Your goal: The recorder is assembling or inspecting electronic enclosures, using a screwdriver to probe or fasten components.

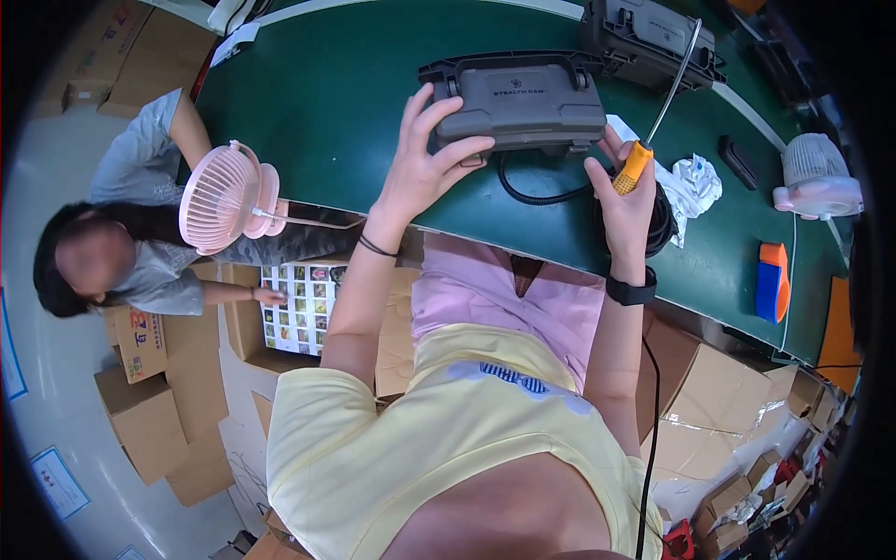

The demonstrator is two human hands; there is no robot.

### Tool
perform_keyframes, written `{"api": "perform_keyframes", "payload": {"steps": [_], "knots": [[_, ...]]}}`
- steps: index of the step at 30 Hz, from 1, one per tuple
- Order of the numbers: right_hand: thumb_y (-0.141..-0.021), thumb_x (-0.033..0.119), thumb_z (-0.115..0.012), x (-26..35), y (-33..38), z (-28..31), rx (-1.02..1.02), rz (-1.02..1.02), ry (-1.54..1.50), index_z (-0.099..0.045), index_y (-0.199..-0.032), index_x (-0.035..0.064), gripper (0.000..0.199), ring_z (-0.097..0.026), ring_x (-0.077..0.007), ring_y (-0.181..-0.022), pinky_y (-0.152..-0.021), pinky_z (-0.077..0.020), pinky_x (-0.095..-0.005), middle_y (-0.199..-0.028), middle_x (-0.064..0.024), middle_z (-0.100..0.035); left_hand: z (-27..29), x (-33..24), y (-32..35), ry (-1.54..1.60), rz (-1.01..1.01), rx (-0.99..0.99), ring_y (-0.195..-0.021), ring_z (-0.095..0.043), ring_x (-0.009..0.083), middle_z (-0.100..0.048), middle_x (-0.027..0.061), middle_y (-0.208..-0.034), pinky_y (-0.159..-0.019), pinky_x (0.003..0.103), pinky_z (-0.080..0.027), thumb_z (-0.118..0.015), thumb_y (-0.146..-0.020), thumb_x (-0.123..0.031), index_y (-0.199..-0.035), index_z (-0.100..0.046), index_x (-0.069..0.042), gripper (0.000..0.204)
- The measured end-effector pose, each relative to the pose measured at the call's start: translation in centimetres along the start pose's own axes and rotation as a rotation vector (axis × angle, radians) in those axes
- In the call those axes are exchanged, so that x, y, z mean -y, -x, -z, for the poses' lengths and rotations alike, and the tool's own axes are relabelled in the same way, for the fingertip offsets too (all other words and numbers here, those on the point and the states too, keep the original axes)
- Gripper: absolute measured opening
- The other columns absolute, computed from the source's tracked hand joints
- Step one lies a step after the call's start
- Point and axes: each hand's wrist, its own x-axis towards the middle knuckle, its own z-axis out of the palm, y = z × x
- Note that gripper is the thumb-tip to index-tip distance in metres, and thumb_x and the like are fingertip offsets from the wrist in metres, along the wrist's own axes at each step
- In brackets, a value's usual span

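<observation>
Grey plastic device case sits on the green bench, near edge. Left hand grips its left end, fingers spread over the top. Right hand is closed round an orange-handled screwdriver just right of the case. Black cable loops below the case. Second grey case behind, white rag right, pink fan left.
</observation>
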Motion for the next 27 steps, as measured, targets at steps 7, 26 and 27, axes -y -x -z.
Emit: {"api": "perform_keyframes", "payload": {"steps": [7,26,27], "knots": [[-0.091,0.005,-0.067,0.7,0.3,-0.9,-0.032,0.024,0.138,-0.048,-0.104,0.0053,0.022,-0.068,-0.0187,-0.102,-0.072,-0.0554,-0.0268,-0.124,-0.0128,-0.064,0.0,-0.3,-1.1,0.087,0.015,-0.083,-0.135,-0.042,0.0466,-0.046,0.0134,-0.141,-0.095,0.046,-0.06,-0.087,-0.065,-0.001,-0.103,-0.074,-0.019,0.043],[-0.088,0.013,-0.076,4.0,-3.2,-2.2,0.036,0.159,0.099,-0.05,-0.091,0.0064,0.028,-0.058,-0.0119,-0.087,-0.082,-0.0472,-0.0252,-0.106,-0.0073,-0.073,4.5,-2.4,-3.9,0.282,0.366,0.075,-0.108,-0.066,0.0344,-0.055,0.0126,-0.137,-0.084,0.039,-0.058,-0.085,-0.07,-0.013,-0.109,-0.072,-0.016,0.041],[-0.088,0.013,-0.076,4.0,-3.3,-2.2,0.036,0.159,0.1,-0.05,-0.091,0.0064,0.028,-0.058,-0.0119,-0.087,-0.082,-0.0472,-0.0252,-0.106,-0.0073,-0.073,4.5,-2.4,-4.0,0.309,0.373,0.074,-0.108,-0.065,0.0344,-0.054,0.0128,-0.137,-0.085,0.039,-0.058,-0.085,-0.071,-0.012,-0.11,-0.072,-0.016,0.041]]}}
